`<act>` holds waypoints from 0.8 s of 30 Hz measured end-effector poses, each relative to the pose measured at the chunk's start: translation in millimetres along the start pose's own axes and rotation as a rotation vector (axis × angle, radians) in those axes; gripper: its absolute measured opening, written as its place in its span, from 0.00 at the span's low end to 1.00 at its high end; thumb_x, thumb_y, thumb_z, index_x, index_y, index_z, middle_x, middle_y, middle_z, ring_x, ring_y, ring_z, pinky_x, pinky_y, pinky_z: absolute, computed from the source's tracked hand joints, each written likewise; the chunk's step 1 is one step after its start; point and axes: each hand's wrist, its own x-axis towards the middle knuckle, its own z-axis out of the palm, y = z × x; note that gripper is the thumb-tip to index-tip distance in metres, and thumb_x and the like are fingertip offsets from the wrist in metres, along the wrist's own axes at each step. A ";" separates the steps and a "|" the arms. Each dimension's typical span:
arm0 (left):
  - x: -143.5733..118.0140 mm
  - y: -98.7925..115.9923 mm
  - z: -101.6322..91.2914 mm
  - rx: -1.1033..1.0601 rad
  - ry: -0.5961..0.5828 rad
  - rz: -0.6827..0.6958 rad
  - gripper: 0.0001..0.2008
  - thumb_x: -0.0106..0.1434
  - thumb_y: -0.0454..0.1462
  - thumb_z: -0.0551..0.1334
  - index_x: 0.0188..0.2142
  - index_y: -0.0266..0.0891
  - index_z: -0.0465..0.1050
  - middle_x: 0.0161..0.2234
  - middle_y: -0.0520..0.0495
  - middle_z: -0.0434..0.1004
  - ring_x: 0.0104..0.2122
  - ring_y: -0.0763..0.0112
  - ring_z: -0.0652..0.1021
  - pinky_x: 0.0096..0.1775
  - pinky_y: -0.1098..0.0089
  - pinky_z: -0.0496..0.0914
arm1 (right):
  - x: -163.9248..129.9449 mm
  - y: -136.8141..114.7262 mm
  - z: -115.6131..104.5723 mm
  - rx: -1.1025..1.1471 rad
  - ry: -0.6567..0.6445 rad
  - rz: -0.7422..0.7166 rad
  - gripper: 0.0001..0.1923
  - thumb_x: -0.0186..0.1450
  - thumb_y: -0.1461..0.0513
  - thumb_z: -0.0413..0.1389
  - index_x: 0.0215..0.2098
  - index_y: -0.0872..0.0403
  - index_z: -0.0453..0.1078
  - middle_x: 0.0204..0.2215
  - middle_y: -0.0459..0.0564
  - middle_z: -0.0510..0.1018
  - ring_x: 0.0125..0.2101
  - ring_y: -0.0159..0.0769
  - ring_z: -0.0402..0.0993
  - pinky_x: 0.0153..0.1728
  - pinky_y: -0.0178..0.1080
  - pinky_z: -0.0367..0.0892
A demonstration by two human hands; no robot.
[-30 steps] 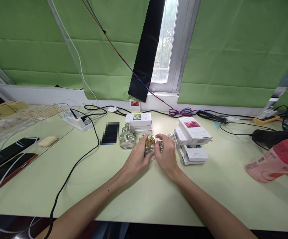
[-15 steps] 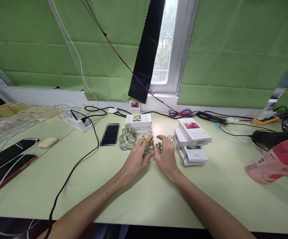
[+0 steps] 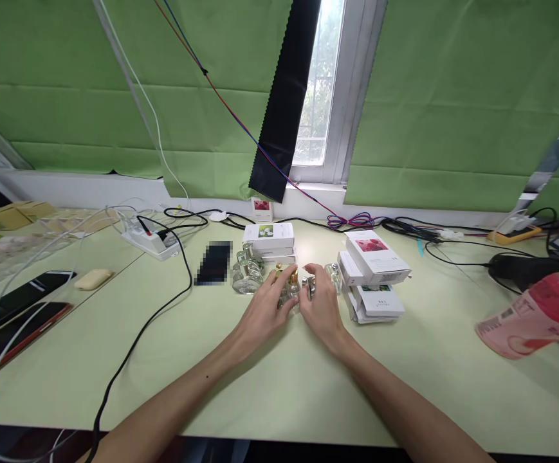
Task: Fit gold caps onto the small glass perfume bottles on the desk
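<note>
Small clear glass perfume bottles (image 3: 291,285), some with gold caps, stand in the curve of my left hand (image 3: 264,307), whose fingers and thumb wrap round them. My right hand (image 3: 324,305) curls round a silver-capped perfume bottle (image 3: 310,287) close beside them; its fingers partly hide it. The two thumbs nearly meet. Another cluster of glass bottles (image 3: 247,273) is left of my left hand. Right of my right hand is one more glass bottle (image 3: 334,275), next to a pile of white boxes (image 3: 378,257) with flower pictures. More white boxes (image 3: 268,236) are stacked behind my hands.
A blurred-out dark phone (image 3: 214,263) lies left of the bottles. Further left are two phones (image 3: 23,296), a yellowish case (image 3: 93,278) and a power strip (image 3: 151,244) with cables. A pink bottle (image 3: 525,318) lies tilted at the right. Cables (image 3: 409,228) run along the wall.
The view has shifted very slightly. Both hands stay round the same bottles, and nothing else has visibly moved.
</note>
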 end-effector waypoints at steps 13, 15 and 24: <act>0.5 -2.8 2.0 0.010 0.004 0.008 0.30 0.68 0.33 0.60 0.67 0.49 0.56 0.55 0.40 0.70 0.53 0.57 0.74 0.51 0.60 0.71 | 0.7 4.1 1.3 0.040 -0.042 0.013 0.22 0.61 0.72 0.46 0.52 0.57 0.65 0.47 0.59 0.75 0.49 0.44 0.73 0.49 0.46 0.70; 0.6 -2.9 2.2 0.012 0.003 0.005 0.31 0.68 0.33 0.60 0.67 0.49 0.56 0.55 0.40 0.70 0.53 0.57 0.74 0.51 0.59 0.71 | 0.5 4.7 1.7 0.039 -0.042 0.013 0.22 0.61 0.72 0.46 0.52 0.56 0.65 0.47 0.58 0.75 0.49 0.44 0.73 0.49 0.46 0.70; 0.4 -2.9 2.3 0.016 0.002 0.002 0.30 0.68 0.35 0.61 0.68 0.50 0.55 0.56 0.40 0.69 0.53 0.57 0.74 0.51 0.59 0.71 | 1.1 7.6 2.8 0.040 -0.043 -0.011 0.19 0.65 0.70 0.45 0.52 0.55 0.65 0.47 0.58 0.76 0.49 0.44 0.73 0.50 0.47 0.70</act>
